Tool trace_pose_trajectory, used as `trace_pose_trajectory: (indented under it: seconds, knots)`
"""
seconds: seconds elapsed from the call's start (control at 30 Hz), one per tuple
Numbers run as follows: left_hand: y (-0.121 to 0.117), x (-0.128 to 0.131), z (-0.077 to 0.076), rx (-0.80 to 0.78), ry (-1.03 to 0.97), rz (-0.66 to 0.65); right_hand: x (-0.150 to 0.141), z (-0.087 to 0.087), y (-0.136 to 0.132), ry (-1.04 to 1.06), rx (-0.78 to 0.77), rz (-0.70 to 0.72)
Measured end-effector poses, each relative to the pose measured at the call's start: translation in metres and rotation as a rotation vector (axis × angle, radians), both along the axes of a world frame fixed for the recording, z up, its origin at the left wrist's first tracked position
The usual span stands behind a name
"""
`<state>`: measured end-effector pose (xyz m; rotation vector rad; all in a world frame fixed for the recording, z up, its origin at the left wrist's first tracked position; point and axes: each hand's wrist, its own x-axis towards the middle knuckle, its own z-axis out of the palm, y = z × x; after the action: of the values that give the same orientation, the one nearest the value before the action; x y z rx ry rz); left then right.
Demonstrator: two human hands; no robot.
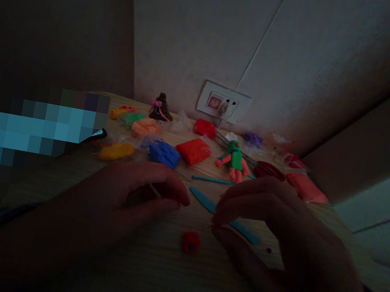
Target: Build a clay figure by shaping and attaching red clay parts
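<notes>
My left hand (133, 195) is above the wooden table, thumb and fingertips brought together in a pinch. Across a small gap, my right hand (271, 225) also pinches, its thumb against the fingers. Whatever either pinch contains is too small and dark to make out. Between and below the hands lies a small red clay piece (191, 242) with a dark mark on it. A blue plastic clay knife (204, 200) lies behind, partly covered by my right fingers. Farther back is a thin blue modelling stick (211, 180). A clay figure with a green body (236, 160) lies beyond it.
Bagged clay is spread across the back: yellow (116, 151), blue (164, 154), orange-red (194, 151) and pink (307, 186). Scissors (269, 171) lie at right. A brown clay shape (161, 107) stands near the wall socket (224, 103). A pixelated screen is at left.
</notes>
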<state>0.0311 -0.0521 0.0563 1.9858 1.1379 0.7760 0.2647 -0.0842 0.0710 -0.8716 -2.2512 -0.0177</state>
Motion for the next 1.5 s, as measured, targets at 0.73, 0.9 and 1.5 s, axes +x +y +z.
trace_pose_trajectory:
  seconds: [0.73,0.9,1.5]
  knots:
    - [-0.012,-0.005,-0.014,0.377,0.006,-0.036,0.001,-0.003,0.005,0.119,-0.423,0.064]
    - [-0.015,0.001,-0.006,-0.269,-0.221,-0.203,-0.006,0.0,0.005,-0.019,-0.238,0.03]
    - [-0.024,-0.007,-0.013,0.004,-0.159,-0.358,-0.01,-0.02,-0.005,0.16,-0.048,0.148]
